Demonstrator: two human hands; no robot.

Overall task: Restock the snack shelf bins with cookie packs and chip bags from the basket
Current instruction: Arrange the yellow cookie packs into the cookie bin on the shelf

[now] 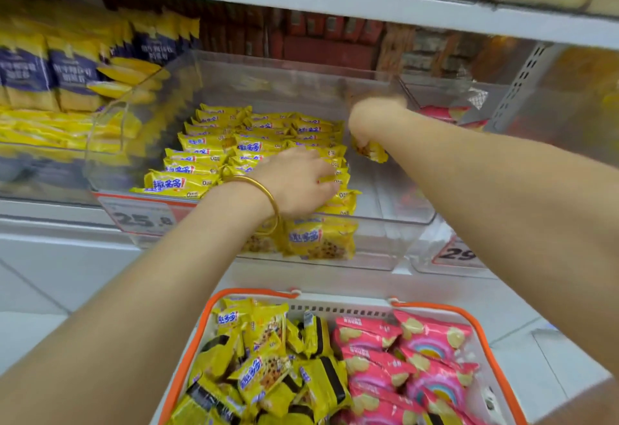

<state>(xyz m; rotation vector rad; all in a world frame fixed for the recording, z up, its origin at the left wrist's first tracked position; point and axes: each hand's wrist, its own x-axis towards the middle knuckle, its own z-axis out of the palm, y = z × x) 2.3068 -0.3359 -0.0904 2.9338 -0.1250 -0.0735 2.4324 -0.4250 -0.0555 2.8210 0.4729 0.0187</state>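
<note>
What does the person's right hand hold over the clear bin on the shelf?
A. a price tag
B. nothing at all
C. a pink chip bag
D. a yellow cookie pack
D: the right hand grips a yellow cookie pack above the clear bin, while the pink chip bags all lie in the basket.

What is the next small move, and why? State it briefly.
Probably lower the right hand and set its yellow cookie pack into the clear bin on its bare right side: the rows stop there, and the left hand presses on the row beside the gap.
</note>
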